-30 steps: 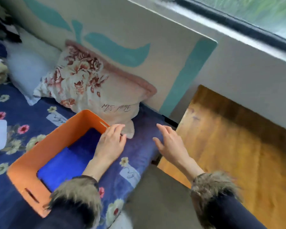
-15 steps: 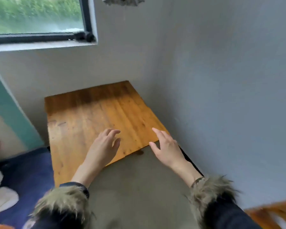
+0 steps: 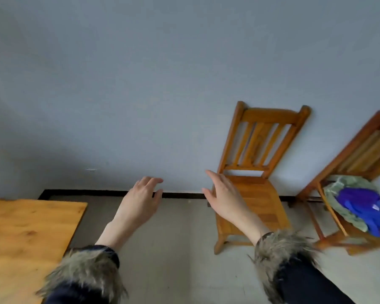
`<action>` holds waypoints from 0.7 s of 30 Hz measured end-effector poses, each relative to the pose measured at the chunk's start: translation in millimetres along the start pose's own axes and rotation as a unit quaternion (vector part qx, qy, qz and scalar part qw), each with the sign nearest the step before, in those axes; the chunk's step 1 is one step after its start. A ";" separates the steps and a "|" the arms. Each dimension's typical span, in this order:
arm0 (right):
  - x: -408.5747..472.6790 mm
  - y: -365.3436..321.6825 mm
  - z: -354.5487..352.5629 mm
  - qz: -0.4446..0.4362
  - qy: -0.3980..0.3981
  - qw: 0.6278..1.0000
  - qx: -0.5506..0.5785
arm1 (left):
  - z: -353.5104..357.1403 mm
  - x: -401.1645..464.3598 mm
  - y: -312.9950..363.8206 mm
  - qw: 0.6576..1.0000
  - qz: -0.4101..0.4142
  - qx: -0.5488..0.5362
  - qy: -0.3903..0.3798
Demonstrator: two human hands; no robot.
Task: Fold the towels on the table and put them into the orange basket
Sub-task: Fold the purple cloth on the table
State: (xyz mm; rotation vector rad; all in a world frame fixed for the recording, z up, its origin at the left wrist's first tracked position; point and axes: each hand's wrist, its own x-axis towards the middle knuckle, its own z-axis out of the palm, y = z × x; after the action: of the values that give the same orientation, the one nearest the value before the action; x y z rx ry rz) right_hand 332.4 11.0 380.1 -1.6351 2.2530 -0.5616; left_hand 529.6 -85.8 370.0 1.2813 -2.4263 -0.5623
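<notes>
We hold both hands out in the air over the pale floor (image 3: 184,249); the left hand (image 3: 140,200) hangs with fingers loosely bent, its grip released and grasping nothing; the right hand (image 3: 225,196) is flat and straight-fingered, its grip also released, its fingertips lying in front of the near chair (image 3: 261,150) in our view, though we cannot tell whether they touch it. The bench (image 3: 26,233) shows only as a bare wooden corner at the lower left; its right edge runs down toward our left sleeve (image 3: 86,275), and a wide strip of floor opens between that edge and the near chair. A black strip (image 3: 180,195) marks where floor meets the grey wall (image 3: 162,84). The near chair stands with its back against the wall, its seat bare; a second chair (image 3: 360,154) stands just to its right at the frame's edge, blurred. On that second seat lies a blue towel (image 3: 360,207), crumpled on top of a greenish cloth (image 3: 340,187); it sits well to the right of our right hand, beyond the fur cuff (image 3: 283,253). The orange basket is out of view.
</notes>
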 end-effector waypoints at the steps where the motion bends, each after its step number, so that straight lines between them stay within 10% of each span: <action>1: -5.2 13.3 -4.7 0.021 0.008 1.000 0.004 | 10.3 7.5 11.1 1.000 0.016 -0.003 -0.021; 21: -125.6 379.5 -172.3 0.310 0.142 0.939 0.035 | 281.3 110.4 378.9 0.928 0.287 -0.012 -0.238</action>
State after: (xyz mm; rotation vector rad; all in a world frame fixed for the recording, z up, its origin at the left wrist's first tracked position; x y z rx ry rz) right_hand -24.6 258.5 351.8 -0.7604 2.7271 -0.7208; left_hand 72.6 68.9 325.1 0.3869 -2.9835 -0.7866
